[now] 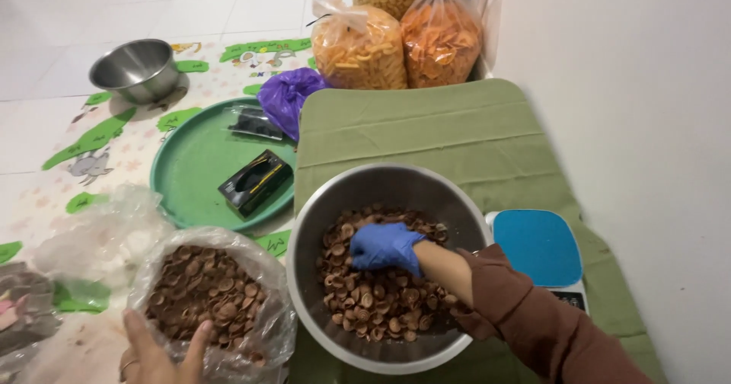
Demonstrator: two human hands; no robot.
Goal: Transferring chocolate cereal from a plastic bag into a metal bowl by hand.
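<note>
My right hand (384, 247), in a blue glove with a brown sleeve, reaches into a large steel bowl (320, 224) and closes on small brown shell-shaped snack pieces (381, 308) that fill its bottom. My left hand (160, 353), bare and with a ring, grips the near edge of a clear plastic bag (251, 262) holding the same brown pieces (202, 289), at the lower left. The bowl sits on a green cloth (457, 132).
A blue-topped kitchen scale (539, 247) stands right of the bowl. A green round tray (190, 163) carries a black box (255, 182). A small steel bowl (135, 68), a purple bag (293, 94) and bags of orange snacks (358, 49) lie beyond. A white wall runs along the right.
</note>
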